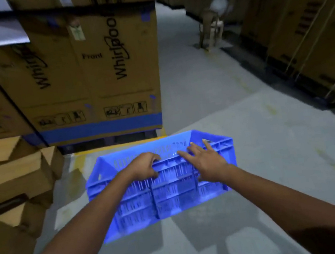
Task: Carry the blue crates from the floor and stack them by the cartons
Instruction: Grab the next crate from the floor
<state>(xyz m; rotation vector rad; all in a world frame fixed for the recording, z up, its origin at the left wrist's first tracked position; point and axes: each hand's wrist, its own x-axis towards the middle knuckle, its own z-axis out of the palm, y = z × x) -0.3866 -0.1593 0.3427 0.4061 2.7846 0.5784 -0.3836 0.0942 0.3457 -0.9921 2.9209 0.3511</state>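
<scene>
One blue crate [172, 201] stood low in front of the person, open side up, its long near wall facing the camera and slightly skewed to the aisle. Whether its base rested on the floor [260, 135] could not be told; a shadow lay beneath and ahead of it.

The left hand [144, 166] gripped the near rim left of centre, fingers curled over the top edge into the crate. The right hand [206, 162] lay just beside it on the same rim, right of centre, fingers straight and spread, reaching over the edge; it held nothing. Both forearms ran in from the bottom corners and met at that wall.

A tall printed carton [94, 72] stood directly beyond the crate, a yellow line [121, 144] between them. Smaller cartons [12, 181] were piled near the crate's left end. A chair [210, 28] stood well apart up the aisle
</scene>
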